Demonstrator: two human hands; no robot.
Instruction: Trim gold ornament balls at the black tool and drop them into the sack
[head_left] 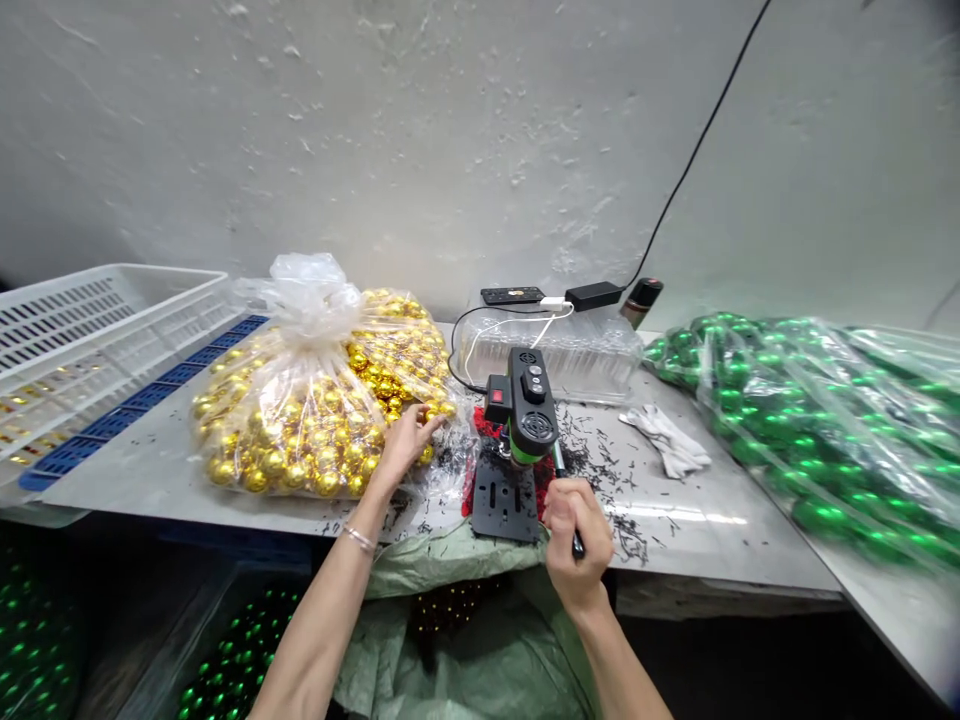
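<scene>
My left hand [407, 440] is at the torn opening of a clear plastic bag [311, 300]. Its thumb and fingers close on a shiny gold ball [431, 411]; more gold balls [375, 378] fill the bag around it. My right hand [577, 535] is wrapped round the black-ended lever [578, 546] of a small benchtop machine [533, 400]. This machine has a black vented head, a red switch and a slotted black base plate [504, 500]. Under its head the working spot is mostly hidden.
Black scraps [600, 470] litter the table. A white glove [667, 440] lies right of the machine, before clear plastic boxes [585, 355]. A bag of green balls [810, 420] is at right, a white crate [112, 330] at left. Below hangs a green sack [465, 650].
</scene>
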